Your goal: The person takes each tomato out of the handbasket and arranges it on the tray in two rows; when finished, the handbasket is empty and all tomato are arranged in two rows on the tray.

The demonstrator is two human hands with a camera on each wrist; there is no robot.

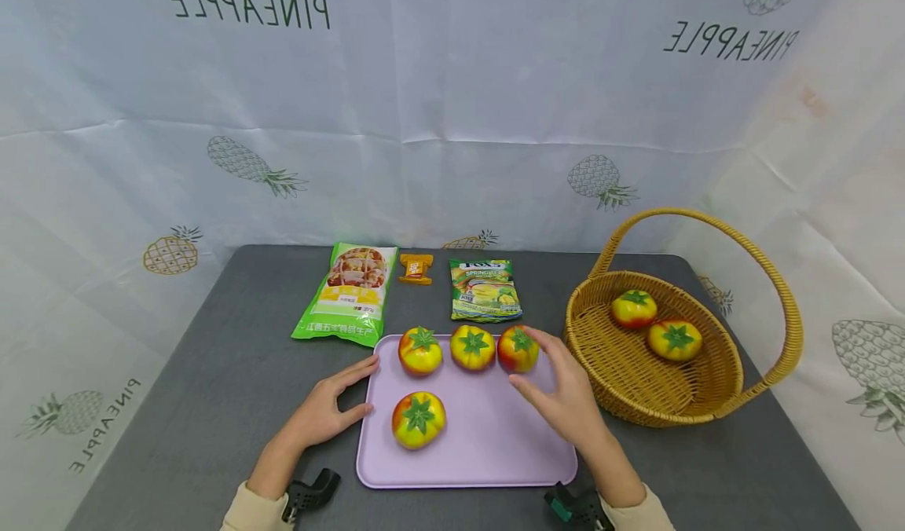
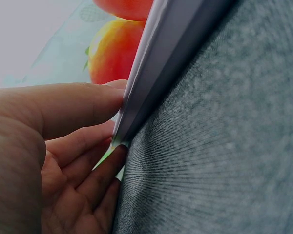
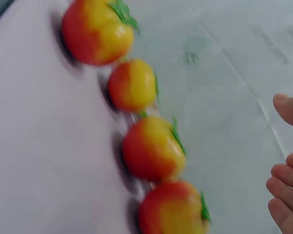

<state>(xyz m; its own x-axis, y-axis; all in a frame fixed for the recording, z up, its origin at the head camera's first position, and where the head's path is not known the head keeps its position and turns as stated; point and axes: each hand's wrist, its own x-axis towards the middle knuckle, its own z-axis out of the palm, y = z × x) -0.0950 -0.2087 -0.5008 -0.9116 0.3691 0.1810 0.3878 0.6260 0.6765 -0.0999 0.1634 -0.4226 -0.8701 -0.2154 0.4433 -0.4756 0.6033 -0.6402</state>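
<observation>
A grey table (image 1: 212, 374) fronts a pale pineapple-print cloth (image 1: 452, 122), and nearest us a lilac tray (image 1: 495, 444) lies between the two hands. The left hand (image 1: 327, 409) lies against the tray's left edge, thumb and fingers pinching the rim (image 2: 136, 105), as the left wrist view shows. The right hand (image 1: 566, 393) hovers open, fingers spread and loosely bent, closed on nothing, just beside the rightmost tomato (image 1: 518, 349) of the far row. Whether a fingertip touches that fruit cannot be told. Left of it sit the middle tomato (image 1: 473, 347) and the left tomato (image 1: 420, 351); the near tomato (image 1: 419, 419) sits alone by the left hand. To the right of the right hand stands the wicker basket (image 1: 636, 405), two more tomatoes (image 1: 675, 339) inside. Beyond the tray lie a green snack bag (image 1: 349, 291), a small orange packet (image 1: 415, 268) and a candy pouch (image 1: 485, 289). The risk here: round, smooth fruit may roll if nudged sideways, knocking its neighbour, and the pinched rim, if lifted, could tip the lot.
</observation>
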